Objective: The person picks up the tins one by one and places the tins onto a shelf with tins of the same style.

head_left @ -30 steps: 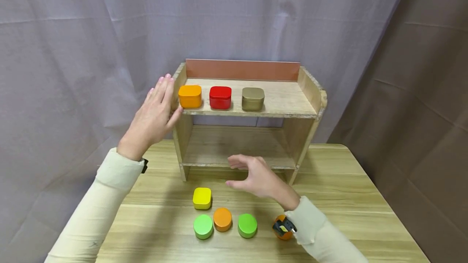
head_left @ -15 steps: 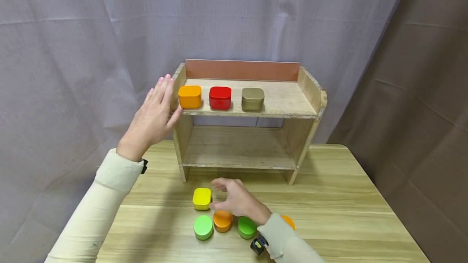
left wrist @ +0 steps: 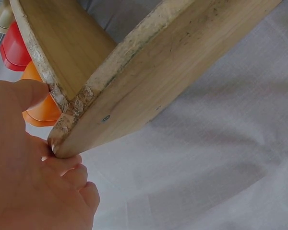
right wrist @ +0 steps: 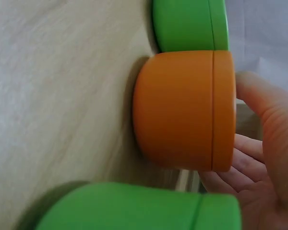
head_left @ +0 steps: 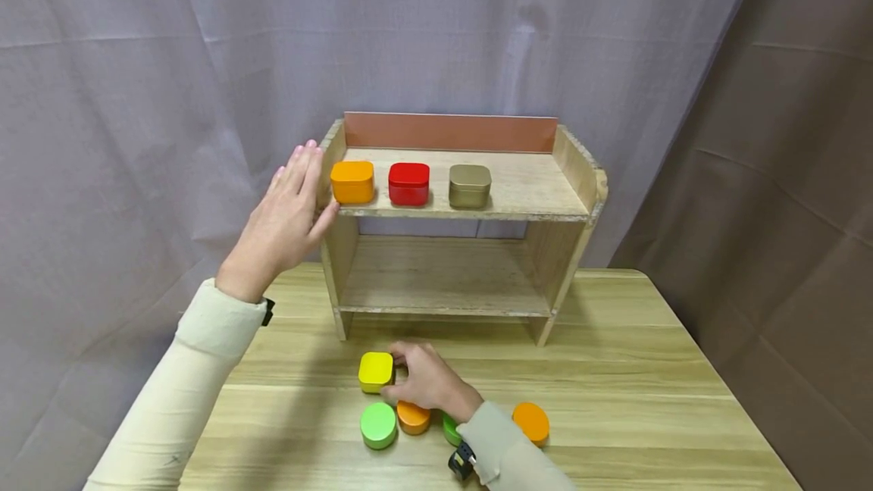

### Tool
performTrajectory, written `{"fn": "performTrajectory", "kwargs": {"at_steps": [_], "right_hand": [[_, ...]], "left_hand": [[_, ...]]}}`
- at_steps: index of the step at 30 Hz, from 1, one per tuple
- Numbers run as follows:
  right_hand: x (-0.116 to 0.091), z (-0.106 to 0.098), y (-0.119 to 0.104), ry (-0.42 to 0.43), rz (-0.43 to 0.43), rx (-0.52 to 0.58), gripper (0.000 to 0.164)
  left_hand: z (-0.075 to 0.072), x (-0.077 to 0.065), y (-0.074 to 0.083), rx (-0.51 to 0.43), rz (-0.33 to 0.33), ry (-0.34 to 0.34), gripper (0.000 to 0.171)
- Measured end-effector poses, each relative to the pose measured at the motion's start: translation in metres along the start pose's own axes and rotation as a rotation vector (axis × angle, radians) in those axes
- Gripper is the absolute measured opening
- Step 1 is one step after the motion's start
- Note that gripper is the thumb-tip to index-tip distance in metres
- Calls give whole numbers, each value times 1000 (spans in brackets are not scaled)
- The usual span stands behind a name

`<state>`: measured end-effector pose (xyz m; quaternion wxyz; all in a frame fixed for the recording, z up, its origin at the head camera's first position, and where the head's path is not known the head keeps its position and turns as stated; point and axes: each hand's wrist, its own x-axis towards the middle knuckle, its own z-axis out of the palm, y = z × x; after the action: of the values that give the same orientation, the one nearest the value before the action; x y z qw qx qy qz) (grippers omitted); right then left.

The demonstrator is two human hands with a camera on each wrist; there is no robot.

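My left hand (head_left: 280, 222) holds the left side panel of a small wooden shelf (head_left: 443, 271), long fingers along its outside. In the left wrist view the thumb (left wrist: 31, 92) presses at the front edge. Down on the table, my right hand (head_left: 426, 379) is at a square yellow lidded tin (head_left: 375, 371), thumb by its near right corner and fingers by its far right corner. The tin stands on the table and is hidden in the right wrist view. That view shows a round orange tin (right wrist: 182, 110) close before the hand.
On the upper board stand square tins: orange (head_left: 352, 182), red (head_left: 409, 184) and olive (head_left: 469, 186). Round tins stand at the table's front: light green (head_left: 378, 425), orange (head_left: 414, 417), green (head_left: 452, 430) partly under the right sleeve, and another orange (head_left: 530, 423). Grey curtains hang behind.
My right hand has come down and left from in front of the lower board to the yellow tin. The right-hand orange tin has come out from behind the sleeve. The left hand stays put.
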<state>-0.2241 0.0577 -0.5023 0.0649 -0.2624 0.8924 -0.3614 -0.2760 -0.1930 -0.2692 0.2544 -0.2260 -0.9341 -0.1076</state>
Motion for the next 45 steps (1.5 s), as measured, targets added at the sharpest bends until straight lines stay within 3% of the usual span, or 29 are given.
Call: {"fn": "performTrajectory", "kwargs": {"at_steps": [12,23,35,45], "right_hand": [[4,8,3,34,-26,-18,52],[0,0,3,40,4,-3,50],[-16,-39,0,18,-17,68,47],[-45,-89,-1,15,-40,6,51]], "left_hand": [[2,0,-1,0,3,5,78],[0,1,0,7,4,-2,79],[0,1,-1,8,3,-5,79],[0,1,-1,12,6,-3,79]]}}
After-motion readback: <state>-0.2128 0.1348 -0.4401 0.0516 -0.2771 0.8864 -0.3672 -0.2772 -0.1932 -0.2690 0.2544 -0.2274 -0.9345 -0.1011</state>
